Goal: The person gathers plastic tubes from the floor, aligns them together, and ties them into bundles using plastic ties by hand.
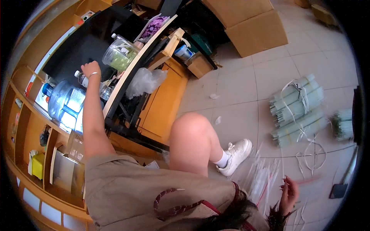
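My left hand [91, 69], with a bracelet at the wrist, reaches over the table [125, 77] with its fingers curled closed. What they hold, if anything, is hidden. Beside it is a clear bottle [81, 79] with a white cap; a large blue-capped water jug [63, 102] stands nearby. A clear jar [120, 54] with green contents is to the right of this hand. Low at the right, my right hand [290, 192] has bent fingers somewhat apart, with nothing visible in them. Clear plastic strips [260, 177] lie on the floor to its left.
Tied bundles of pale tubes [298, 102] lie on the tiled floor [239, 88] at the right, with loose white cord around them. Cardboard boxes [256, 32] stand at the top. A plastic bag [144, 82] hangs by the table edge. My shoe [237, 156] is near the strips.
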A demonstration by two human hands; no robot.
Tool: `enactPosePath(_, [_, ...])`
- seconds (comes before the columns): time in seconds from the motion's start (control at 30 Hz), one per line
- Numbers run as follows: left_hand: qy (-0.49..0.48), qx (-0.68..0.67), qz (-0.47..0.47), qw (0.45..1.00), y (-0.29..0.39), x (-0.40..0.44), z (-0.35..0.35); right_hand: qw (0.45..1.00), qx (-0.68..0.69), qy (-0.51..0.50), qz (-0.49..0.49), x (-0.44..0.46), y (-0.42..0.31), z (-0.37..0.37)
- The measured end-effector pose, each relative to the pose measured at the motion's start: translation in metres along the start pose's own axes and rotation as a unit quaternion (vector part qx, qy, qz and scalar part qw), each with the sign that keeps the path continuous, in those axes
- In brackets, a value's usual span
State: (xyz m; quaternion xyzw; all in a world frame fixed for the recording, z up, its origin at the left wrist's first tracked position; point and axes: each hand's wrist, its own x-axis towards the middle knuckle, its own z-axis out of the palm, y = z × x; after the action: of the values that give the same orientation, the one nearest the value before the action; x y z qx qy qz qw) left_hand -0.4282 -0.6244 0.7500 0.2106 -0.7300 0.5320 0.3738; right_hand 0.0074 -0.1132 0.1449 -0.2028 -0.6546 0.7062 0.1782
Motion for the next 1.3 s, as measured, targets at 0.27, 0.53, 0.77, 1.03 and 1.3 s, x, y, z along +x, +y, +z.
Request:
enactPosePath(0.27, [-0.171, 0.039, 0.031, 0.984, 0.040, 0.017, -0.024, 0.999, -0.028, -0.026, 0.000, -0.018, -0.014, 0.000])
enactPosePath(0.53, [0.180, -0.268, 0.312, 0.894, 0.128, -0.096, -0.295, 0.987, -0.147, 0.059, -0.023, -0.050, -0.027, -0.019])
enactPosePath(0.77, [0.008, -0.406, 0.838, 0.365, 0.276, -0.396, -0.399, 0.898, -0.368, 0.174, 0.170, -0.113, 0.053, -0.070])
enactPosePath(1.03, [-0.558, -0.022, 0.766, 0.317, 0.383, -0.617, -0.203, 0.833, -0.444, 0.232, 0.235, -0.183, 0.105, -0.028])
enactPosePath(1.3, [-0.537, -0.183, 0.738, 0.364, 0.351, -0.673, -0.174, 0.761, -0.532, 0.173, 0.329, -0.173, 0.189, 0.011])
